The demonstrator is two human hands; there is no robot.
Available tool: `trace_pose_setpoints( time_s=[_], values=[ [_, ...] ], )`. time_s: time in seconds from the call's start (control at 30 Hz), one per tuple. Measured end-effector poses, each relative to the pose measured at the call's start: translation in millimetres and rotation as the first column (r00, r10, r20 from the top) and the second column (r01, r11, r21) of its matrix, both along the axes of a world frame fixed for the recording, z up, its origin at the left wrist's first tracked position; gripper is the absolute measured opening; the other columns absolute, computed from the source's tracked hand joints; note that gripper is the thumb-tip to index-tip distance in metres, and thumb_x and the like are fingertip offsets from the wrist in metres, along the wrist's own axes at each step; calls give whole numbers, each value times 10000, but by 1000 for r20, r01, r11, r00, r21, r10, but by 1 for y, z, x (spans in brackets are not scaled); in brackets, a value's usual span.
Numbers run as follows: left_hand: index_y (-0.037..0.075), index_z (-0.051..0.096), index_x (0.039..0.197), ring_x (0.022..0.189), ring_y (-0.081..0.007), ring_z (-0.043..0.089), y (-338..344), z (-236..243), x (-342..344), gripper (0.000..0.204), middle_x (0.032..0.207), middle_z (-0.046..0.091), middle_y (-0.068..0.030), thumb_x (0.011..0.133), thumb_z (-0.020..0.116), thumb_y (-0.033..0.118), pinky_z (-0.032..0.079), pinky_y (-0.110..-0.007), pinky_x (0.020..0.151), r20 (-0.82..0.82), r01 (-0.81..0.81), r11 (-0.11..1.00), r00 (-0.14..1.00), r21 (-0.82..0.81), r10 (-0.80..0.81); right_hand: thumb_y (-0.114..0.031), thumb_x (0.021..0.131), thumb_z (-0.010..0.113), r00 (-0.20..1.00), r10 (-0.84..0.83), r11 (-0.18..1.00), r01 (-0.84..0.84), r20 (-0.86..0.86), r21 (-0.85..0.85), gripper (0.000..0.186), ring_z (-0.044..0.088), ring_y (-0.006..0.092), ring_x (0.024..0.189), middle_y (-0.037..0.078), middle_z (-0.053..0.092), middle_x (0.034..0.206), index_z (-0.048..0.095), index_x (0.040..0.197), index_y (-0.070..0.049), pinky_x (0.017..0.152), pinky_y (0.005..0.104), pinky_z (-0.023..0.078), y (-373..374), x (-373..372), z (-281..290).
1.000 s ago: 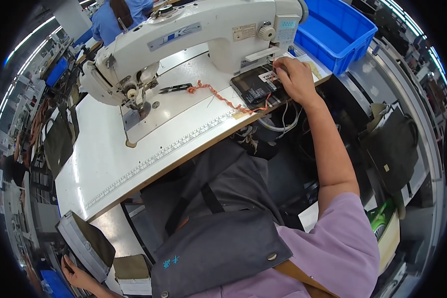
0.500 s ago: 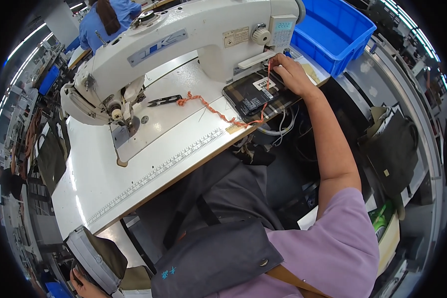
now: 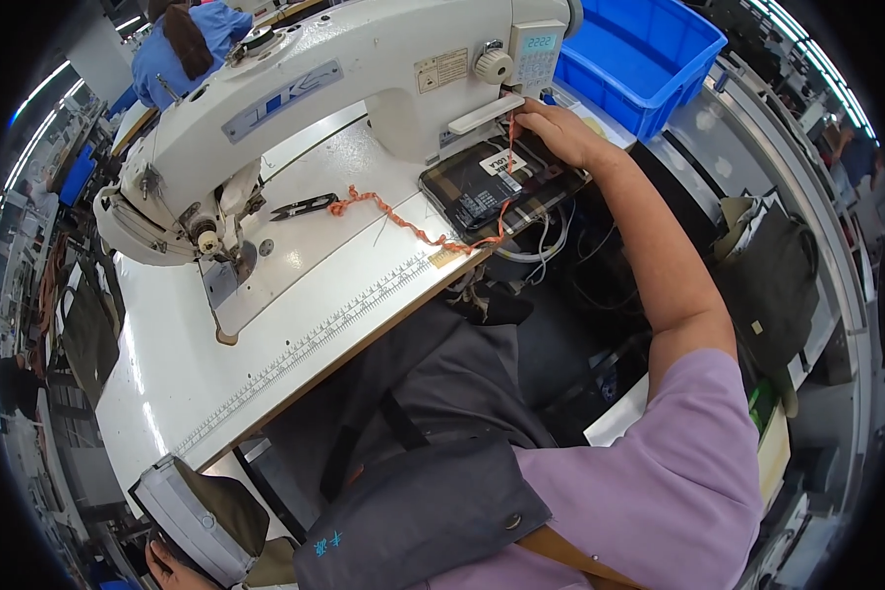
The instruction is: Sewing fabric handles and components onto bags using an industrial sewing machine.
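My right hand (image 3: pixel 556 133) is closed with its fingertips at the top of an orange cord (image 3: pixel 393 218), under the small shelf of the white sewing machine (image 3: pixel 383 59). Below that hand lies a dark plaid pouch or mat (image 3: pixel 452 187) with a black item on it. Black thread snips (image 3: pixel 300 206) rest beside the cord on the white table (image 3: pixel 167 364). My left hand (image 3: pixel 167 562), low at the left, is partly hidden beside a grey-and-olive fabric piece (image 3: pixel 192 521), its fingers curled at the dark edge; what they hold is unclear.
A blue plastic bin (image 3: pixel 629 69) stands behind the machine's right end. A co-worker in blue (image 3: pixel 172 59) is beyond it at upper left. Dark olive bag pieces (image 3: pixel 772 295) lie at the right, others (image 3: pixel 93 344) at the left. Dark grey fabric (image 3: pixel 413 492) covers my lap.
The view has shifted, so the machine appears farther left. My right hand has moved left and slightly up with the cord. My left hand has moved down beside the fabric piece, fingers more curled.
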State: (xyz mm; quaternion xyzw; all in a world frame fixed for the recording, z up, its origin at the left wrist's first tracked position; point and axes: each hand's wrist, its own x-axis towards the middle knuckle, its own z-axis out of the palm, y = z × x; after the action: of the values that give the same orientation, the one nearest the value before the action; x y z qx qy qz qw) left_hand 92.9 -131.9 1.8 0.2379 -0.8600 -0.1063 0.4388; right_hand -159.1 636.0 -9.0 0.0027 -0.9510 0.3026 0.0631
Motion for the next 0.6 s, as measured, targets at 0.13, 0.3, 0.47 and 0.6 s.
trace_pose_setpoints(
  time_s=[0.13, 0.3, 0.47, 0.6],
  values=[
    [-76, 746, 1068, 904, -351, 720, -9, -7, 1, 413, 1027, 749, -252, 972, 729, 325, 568, -412, 814, -7, 36, 999, 999, 1, -36, -434, 1007, 428, 998, -58, 993, 58, 3, -100, 459, 628, 265, 1047, 114, 703, 1078, 638, 1158, -54, 958, 365, 455, -3, 0, -1],
    [-66, 747, 1070, 909, -369, 714, -4, -2, 2, 402, 1033, 746, -256, 980, 715, 324, 563, -429, 820, 16, 30, 1000, 999, 4, -30, -458, 1016, 436, 998, -70, 987, 68, -7, -145, 457, 579, 205, 926, 57, 680, 1013, 625, 1168, -71, 880, 349, 449, 0, -6, -11],
    [-63, 748, 1061, 891, -360, 715, -8, -4, 1, 393, 1015, 749, -247, 978, 717, 320, 566, -421, 794, 36, 19, 1000, 999, 4, -19, -466, 1023, 447, 997, -44, 987, 54, 66, -151, 503, 553, 171, 922, 48, 683, 1077, 623, 1265, -62, 917, 341, 443, 3, -1, -7],
    [-64, 746, 1064, 876, -362, 712, -2, -3, -3, 391, 1010, 752, -239, 981, 715, 316, 569, -418, 779, 28, 63, 998, 998, -9, -62, -437, 1025, 488, 972, -131, 929, 52, -195, -366, 516, 590, 221, 1089, 95, 682, 1195, 641, 1324, -45, 1030, 336, 426, 5, 22, -12]
  ],
)
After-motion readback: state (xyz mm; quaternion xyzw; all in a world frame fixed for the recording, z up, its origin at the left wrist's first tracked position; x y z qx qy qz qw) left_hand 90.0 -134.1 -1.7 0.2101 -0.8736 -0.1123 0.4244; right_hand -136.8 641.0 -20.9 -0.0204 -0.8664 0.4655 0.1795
